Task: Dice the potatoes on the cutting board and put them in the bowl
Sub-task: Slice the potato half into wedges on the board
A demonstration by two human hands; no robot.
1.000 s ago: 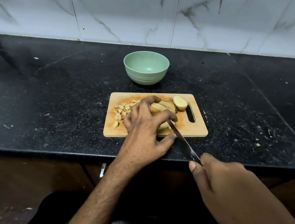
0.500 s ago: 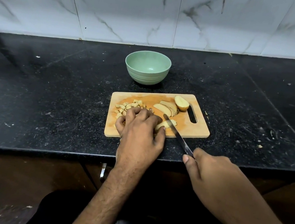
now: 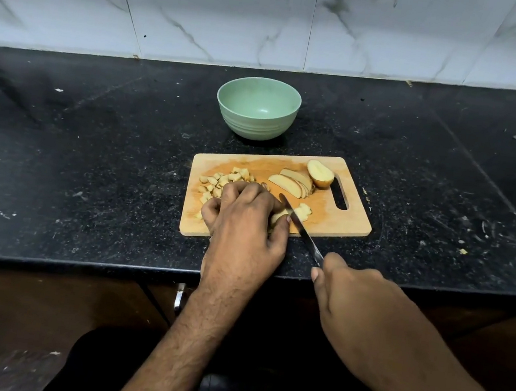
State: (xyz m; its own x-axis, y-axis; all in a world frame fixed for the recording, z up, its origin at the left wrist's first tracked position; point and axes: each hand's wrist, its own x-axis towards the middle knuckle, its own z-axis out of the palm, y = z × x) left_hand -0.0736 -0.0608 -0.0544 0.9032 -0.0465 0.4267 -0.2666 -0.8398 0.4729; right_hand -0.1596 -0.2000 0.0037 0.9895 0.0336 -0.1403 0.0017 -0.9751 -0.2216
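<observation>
Head view looks down on a dark worktop (image 3: 90, 155) where a wooden cutting board (image 3: 338, 226) lies near the front edge, with a green bowl (image 3: 257, 107), holding nothing visible, just beyond its far side. On the board's left part sits a heap of diced potato (image 3: 219, 180); toward the far right lie fanned potato slices (image 3: 291, 182) and, beside the handle slot, an uncut potato end (image 3: 319, 173). The left hand (image 3: 247, 217) has its fingers curled over a potato piece (image 3: 280, 215) near the board's middle, pinning it down, while the right hand (image 3: 349, 287) grips the handle of a knife (image 3: 301, 228) whose blade crosses the piece, with a few fresh cubes (image 3: 303, 211) just right of the blade. Raw potato is firm and stiff but wet on its cut faces, so I judge it apt to slide; it is best held flat side down, knuckles toward the blade and fingertips tucked back. The small cubes are light and will scatter, so they look better scooped in a cupped hand or swept off the board into the bowl
</observation>
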